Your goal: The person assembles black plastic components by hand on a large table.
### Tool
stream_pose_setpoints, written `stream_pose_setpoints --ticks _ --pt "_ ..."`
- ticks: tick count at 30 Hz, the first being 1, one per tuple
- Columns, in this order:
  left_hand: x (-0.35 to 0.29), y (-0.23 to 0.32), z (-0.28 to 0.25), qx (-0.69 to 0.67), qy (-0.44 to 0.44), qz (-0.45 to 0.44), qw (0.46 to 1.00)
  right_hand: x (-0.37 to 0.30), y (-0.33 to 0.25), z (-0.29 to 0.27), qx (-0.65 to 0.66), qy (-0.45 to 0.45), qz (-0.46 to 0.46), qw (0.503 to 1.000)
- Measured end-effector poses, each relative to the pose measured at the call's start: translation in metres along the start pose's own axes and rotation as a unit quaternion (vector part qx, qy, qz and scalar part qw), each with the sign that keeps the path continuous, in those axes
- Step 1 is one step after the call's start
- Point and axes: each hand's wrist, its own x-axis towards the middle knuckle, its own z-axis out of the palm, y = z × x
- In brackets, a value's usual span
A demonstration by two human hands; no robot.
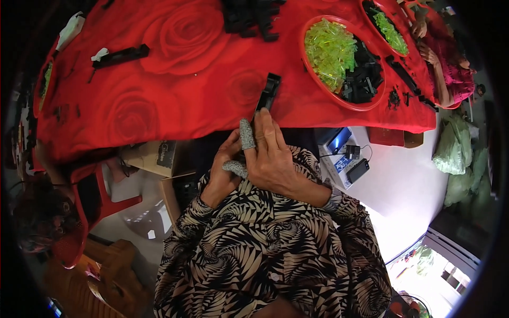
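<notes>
A long, narrow black plastic piece (269, 89) with a channel along it tilts up at the table's front edge. My right hand (273, 163) lies over its near end, fingers close together and pressing on it. Grey knitted finger covers (247, 133) sit on this hand's index finger and thumb. Just to the left, my left hand (218, 172) is curled around the piece's near end. Its fingertips are partly hidden behind my right hand, and so is the lower part of the piece.
A red oval tray (383, 98) holds yellow-green clear pieces (330, 53) and small black parts (362, 74). More black pieces (255, 16) lie at the back of the red rose-patterned tablecloth (122, 114). Another person's hand (428, 53) is at the far right. A red chair (114, 206) stands left.
</notes>
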Motion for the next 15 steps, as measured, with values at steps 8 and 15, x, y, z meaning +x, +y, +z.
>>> stream_pose_setpoints --ticks 8,15 --pt "-0.003 0.005 0.014 0.020 0.025 -0.012 0.999 -0.013 0.012 -0.017 0.113 -0.026 0.025 0.993" --pt "-0.003 0.006 0.010 0.063 0.013 -0.014 0.998 -0.021 0.021 -0.034 0.169 0.003 0.017 0.985"
